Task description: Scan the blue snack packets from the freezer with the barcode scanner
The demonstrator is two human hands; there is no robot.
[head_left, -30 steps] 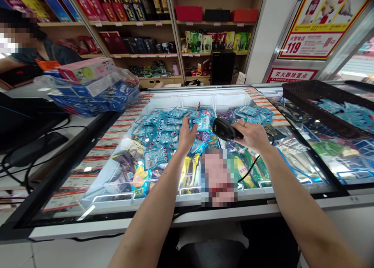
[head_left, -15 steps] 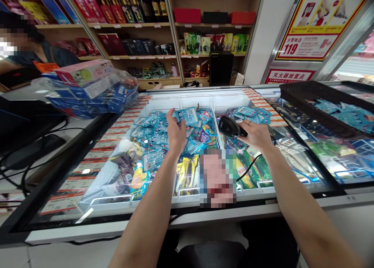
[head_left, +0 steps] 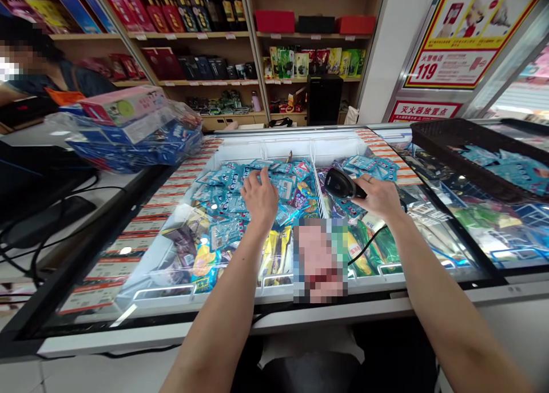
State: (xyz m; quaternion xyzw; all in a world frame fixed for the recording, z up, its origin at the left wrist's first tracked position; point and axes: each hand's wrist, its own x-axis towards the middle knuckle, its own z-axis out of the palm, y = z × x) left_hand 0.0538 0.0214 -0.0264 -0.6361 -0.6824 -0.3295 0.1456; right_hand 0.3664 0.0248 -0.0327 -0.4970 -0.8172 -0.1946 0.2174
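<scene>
My left hand (head_left: 260, 197) is palm down over a heap of blue packets (head_left: 234, 181) on the glass top of a chest freezer. Its fingers are apart and slightly bent, with nothing seen in them; fingertips reach the packets. Just right of it lies a packet with its barcode side up (head_left: 283, 186). My right hand (head_left: 378, 197) grips a black barcode scanner (head_left: 341, 183) by its handle, the head pointing left towards the packets. From the scanner a black cable (head_left: 368, 244) runs down towards the freezer's front edge.
A plastic-wrapped stack of boxes (head_left: 141, 131) stands on the left, near another person (head_left: 81, 75). On the right, a dark basket (head_left: 467, 144) holds more blue packets. Wrapped ice creams (head_left: 277, 250) show inside the freezer. Stocked shelves (head_left: 201, 36) line the back.
The blue packet at my left fingers has been let go and lies lower on the heap. My left hand has turned palm down. The scanner has shifted slightly right.
</scene>
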